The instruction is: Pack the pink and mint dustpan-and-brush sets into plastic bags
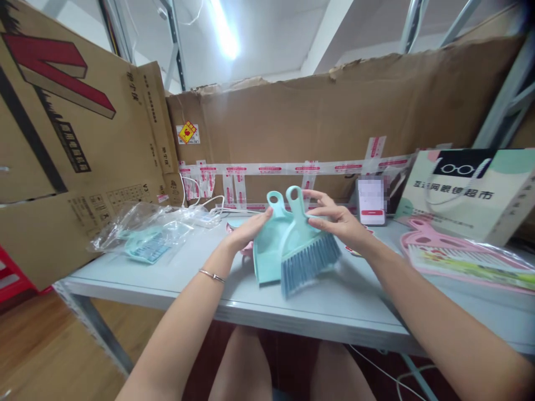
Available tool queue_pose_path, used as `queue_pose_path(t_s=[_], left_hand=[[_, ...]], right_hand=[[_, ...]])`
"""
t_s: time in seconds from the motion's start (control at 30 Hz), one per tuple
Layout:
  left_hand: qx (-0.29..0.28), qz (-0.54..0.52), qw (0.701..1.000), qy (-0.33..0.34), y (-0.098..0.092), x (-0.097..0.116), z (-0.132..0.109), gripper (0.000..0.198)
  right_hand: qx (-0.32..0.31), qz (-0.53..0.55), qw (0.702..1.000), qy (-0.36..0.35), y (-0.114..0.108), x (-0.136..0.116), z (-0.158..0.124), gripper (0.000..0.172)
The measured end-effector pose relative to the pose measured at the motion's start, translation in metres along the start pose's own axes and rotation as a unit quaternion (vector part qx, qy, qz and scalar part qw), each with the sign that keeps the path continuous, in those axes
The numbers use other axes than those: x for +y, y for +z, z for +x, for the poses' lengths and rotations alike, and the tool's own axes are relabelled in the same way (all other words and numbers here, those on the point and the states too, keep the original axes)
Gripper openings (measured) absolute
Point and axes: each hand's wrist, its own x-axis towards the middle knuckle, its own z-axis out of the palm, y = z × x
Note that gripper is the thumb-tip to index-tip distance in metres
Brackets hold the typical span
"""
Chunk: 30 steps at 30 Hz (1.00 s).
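Observation:
A mint-green dustpan (267, 250) stands tilted over the front middle of the table, its handle loop at the top. My left hand (249, 227) holds it at its upper left edge, most fingers hidden behind it. In front of the dustpan's right part is a mint-green brush (311, 259) with blue-grey bristles pointing down, slightly blurred. My right hand (330, 218) has its fingers on the right side of the brush's handle. Behind the dustpan, a pink item shows in part, too covered to make out.
On the grey table (184, 281), a small mint brush set (146, 245) lies in clear plastic at left. A pink dustpan set (451, 250), a phone (371, 201) and a paper bag (451, 192) are at right. Cardboard (267, 122) walls the back.

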Motion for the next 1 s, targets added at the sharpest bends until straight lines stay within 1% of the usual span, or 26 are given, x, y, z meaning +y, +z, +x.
queue_pose_path(t_s=[0.03, 0.1, 0.17, 0.2, 0.27, 0.33, 0.4, 0.57, 0.63, 0.73, 0.8, 0.83, 0.9, 0.93, 1.0], left_hand=[[-0.016, 0.024, 1.0, 0.005, 0.003, -0.002, 0.0, 0.052], [-0.038, 0.069, 0.997, 0.023, 0.007, -0.004, 0.0, 0.057], [-0.057, 0.077, 0.995, 0.039, 0.011, -0.006, 0.001, 0.062], [-0.067, 0.07, 0.994, 0.044, 0.012, -0.006, 0.0, 0.062], [-0.08, 0.048, 0.994, 0.052, 0.014, -0.005, -0.001, 0.058], [-0.088, 0.039, 0.993, 0.064, 0.015, -0.003, -0.003, 0.048], [-0.092, 0.044, 0.992, 0.079, 0.015, -0.001, -0.005, 0.041], [-0.08, 0.059, 0.991, 0.089, 0.016, 0.003, -0.009, 0.04], [-0.085, 0.06, 0.99, 0.09, 0.017, 0.003, -0.009, 0.04], [-0.092, 0.05, 0.99, 0.097, 0.018, -0.001, -0.005, 0.04], [-0.086, 0.055, 0.99, 0.099, 0.017, -0.003, -0.003, 0.04], [-0.082, 0.063, 0.99, 0.101, 0.017, -0.003, -0.002, 0.04], [-0.077, 0.082, 0.988, 0.106, 0.015, -0.003, -0.001, 0.041], [-0.079, 0.089, 0.987, 0.109, 0.015, -0.002, -0.001, 0.041], [-0.099, 0.094, 0.985, 0.109, 0.014, 0.0, -0.003, 0.042]], right_hand=[[0.009, -0.017, 1.0, 0.011, 0.006, 0.001, 0.001, 0.024], [0.05, -0.053, 0.996, 0.046, 0.019, 0.007, 0.002, 0.026], [0.097, -0.084, 0.989, 0.072, 0.029, 0.013, 0.003, 0.026], [0.116, -0.097, 0.986, 0.073, 0.032, 0.016, 0.003, 0.025], [0.147, -0.12, 0.981, 0.05, 0.038, 0.018, 0.002, 0.023], [0.177, -0.14, 0.974, 0.023, 0.041, 0.016, 0.001, 0.02], [0.205, -0.156, 0.966, 0.01, 0.044, 0.012, 0.0, 0.017], [0.241, -0.186, 0.952, 0.009, 0.049, 0.01, -0.001, 0.006], [0.249, -0.194, 0.949, 0.008, 0.049, 0.011, -0.001, 0.007], [0.24, -0.197, 0.951, 0.001, 0.048, 0.012, -0.001, 0.01], [0.224, -0.17, 0.96, 0.004, 0.047, 0.011, 0.0, 0.005], [0.209, -0.146, 0.967, 0.016, 0.045, 0.009, 0.001, 0.008], [0.158, -0.086, 0.981, 0.065, 0.041, 0.006, 0.003, 0.017], [0.125, -0.05, 0.986, 0.099, 0.037, 0.004, 0.005, 0.019], [0.06, 0.027, 0.984, 0.168, 0.028, 0.0, 0.007, 0.019]])
